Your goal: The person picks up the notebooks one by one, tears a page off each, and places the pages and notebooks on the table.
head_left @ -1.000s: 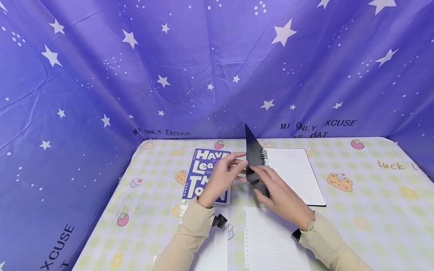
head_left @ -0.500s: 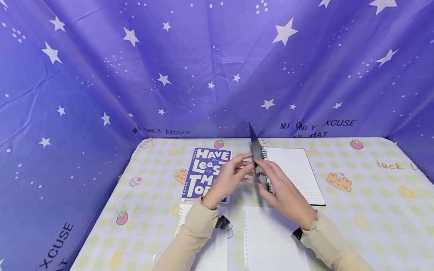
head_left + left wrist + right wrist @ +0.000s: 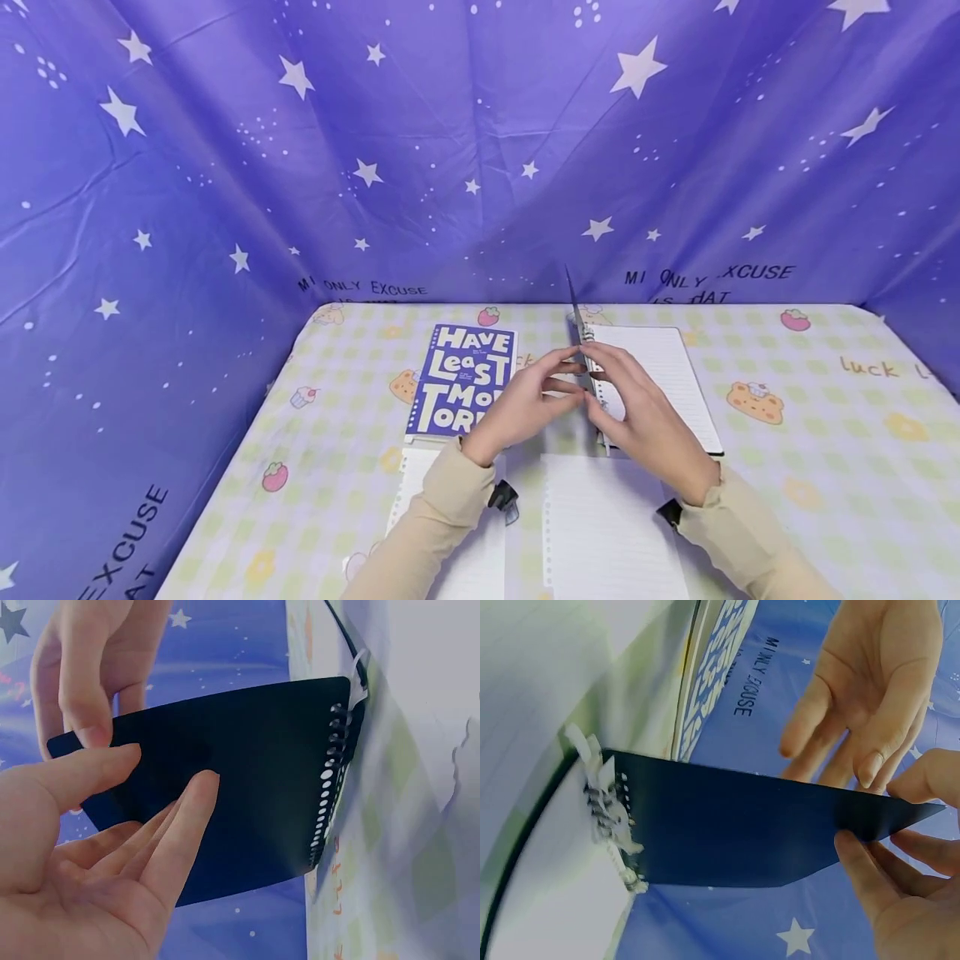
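Note:
A ring-bound notebook (image 3: 663,379) lies open on the table, lined pages on the right. Its black cover (image 3: 255,787) stands nearly upright, seen almost edge-on in the head view. My right hand (image 3: 652,417) pinches the cover's free edge between thumb and fingers, as the right wrist view shows. My left hand (image 3: 525,408) is on the cover's other side, fingers mostly straight and fingertips at or close to its surface. Ragged white paper scraps (image 3: 611,802) cling to the ring binding (image 3: 339,735).
A blue notebook (image 3: 461,379) with large white lettering lies left of the hands. Nearer me are two loose lined sheets, a left sheet (image 3: 468,533) and a right sheet (image 3: 611,525), with punched edges. A starry purple curtain (image 3: 420,150) hangs behind the checked tablecloth (image 3: 337,475).
The black cover has turned from showing its face to nearly edge-on, its top shifting right. Both hands have moved slightly right with it, and more of the blue notebook's lettering shows.

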Demonstrator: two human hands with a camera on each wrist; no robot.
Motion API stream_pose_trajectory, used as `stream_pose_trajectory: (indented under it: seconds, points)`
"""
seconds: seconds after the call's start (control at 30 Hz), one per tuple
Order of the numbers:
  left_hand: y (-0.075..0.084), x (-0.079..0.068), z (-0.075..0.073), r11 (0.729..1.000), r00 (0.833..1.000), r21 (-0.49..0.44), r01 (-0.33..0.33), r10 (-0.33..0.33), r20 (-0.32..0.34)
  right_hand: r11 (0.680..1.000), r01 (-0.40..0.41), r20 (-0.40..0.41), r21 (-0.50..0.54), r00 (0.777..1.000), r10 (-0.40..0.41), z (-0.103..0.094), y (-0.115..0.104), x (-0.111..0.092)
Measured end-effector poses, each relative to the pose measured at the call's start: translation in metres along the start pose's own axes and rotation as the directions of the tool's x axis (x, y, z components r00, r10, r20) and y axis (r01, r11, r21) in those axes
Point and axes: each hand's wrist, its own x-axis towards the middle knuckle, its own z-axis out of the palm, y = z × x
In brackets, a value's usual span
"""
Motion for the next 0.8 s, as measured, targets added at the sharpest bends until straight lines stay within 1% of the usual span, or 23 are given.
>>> stream_pose_trajectory:
  seconds: [0.13, 0.17, 0.23, 0.3, 0.37, 0.4, 0.43, 0.47, 0.6, 0.8]
  points:
    - [-0.001, 0.0, 0.005, 1.0, 1.0, 0.009, -0.011, 0.011, 0.024, 1.0, -0.009, 0.002, 0.017, 1.0, 0.009, -0.002, -0.001, 0.001]
    - [-0.001, 0.0, 0.007, 0.999, 0.999, 0.031, -0.014, 0.013, 0.031, 1.0, -0.015, -0.002, 0.021, 1.0, 0.015, -0.003, -0.001, 0.001]
    - [-0.001, 0.002, 0.012, 0.992, 0.999, 0.124, -0.037, 0.032, 0.043, 0.999, -0.023, -0.014, 0.024, 1.0, 0.023, -0.004, -0.001, 0.001]
    - [0.001, 0.003, 0.017, 0.968, 0.998, 0.244, -0.052, 0.044, 0.04, 0.999, -0.028, -0.024, 0.016, 0.999, 0.029, -0.007, -0.001, 0.001]
    - [0.002, 0.003, 0.022, 0.932, 0.999, 0.358, -0.052, 0.045, 0.027, 1.0, -0.028, -0.035, 0.005, 0.999, 0.028, -0.009, 0.0, 0.0]
    - [0.003, 0.004, 0.024, 0.916, 0.999, 0.398, -0.052, 0.048, 0.019, 1.0, -0.026, -0.038, 0.001, 0.999, 0.026, -0.009, 0.001, -0.001]
    - [0.003, 0.004, 0.026, 0.907, 0.999, 0.418, -0.045, 0.044, 0.011, 1.0, -0.024, -0.041, -0.004, 0.999, 0.024, -0.01, 0.001, -0.001]
    - [0.004, 0.004, 0.028, 0.903, 0.999, 0.427, -0.04, 0.043, 0.004, 1.0, -0.025, -0.043, -0.011, 0.999, 0.025, -0.011, 0.002, -0.001]
    - [0.0, 0.006, 0.034, 0.905, 0.999, 0.424, -0.036, 0.043, -0.006, 0.999, -0.03, -0.051, -0.022, 0.998, 0.029, -0.014, 0.004, -0.001]
    - [-0.009, 0.007, 0.039, 0.9, 1.0, 0.436, -0.017, 0.02, -0.002, 0.999, -0.039, -0.062, 0.001, 0.997, 0.039, -0.018, 0.004, 0.002]
